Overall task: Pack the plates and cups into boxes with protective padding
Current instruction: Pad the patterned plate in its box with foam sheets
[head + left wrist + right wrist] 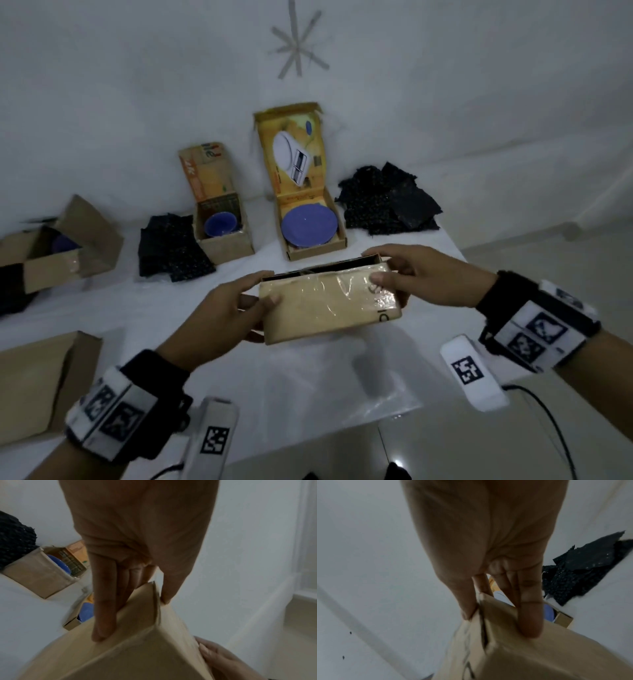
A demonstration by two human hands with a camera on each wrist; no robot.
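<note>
Cardboard, brown and taped with clear film: a flat rectangular box [329, 305] is being held up over the white worktop [308, 383], one hand at each end. Left hand [219, 308] is gripping the left end, thumb on the near face, fingers [104, 615] lying along the far side. Right hand [414, 274] is pinching the right end the same way, fingers [530, 615] wrapping behind.

Behind the box, a yellow printed carton [308, 205] is sitting open with a blue round plate [308, 226] inside. Just left of it, a small open carton [222, 222] is holding a blue cup [221, 222]. Dark speckled padding sheets [387, 202] are lying to the right; a second pile [173, 246] sits left of the cup carton.
</note>
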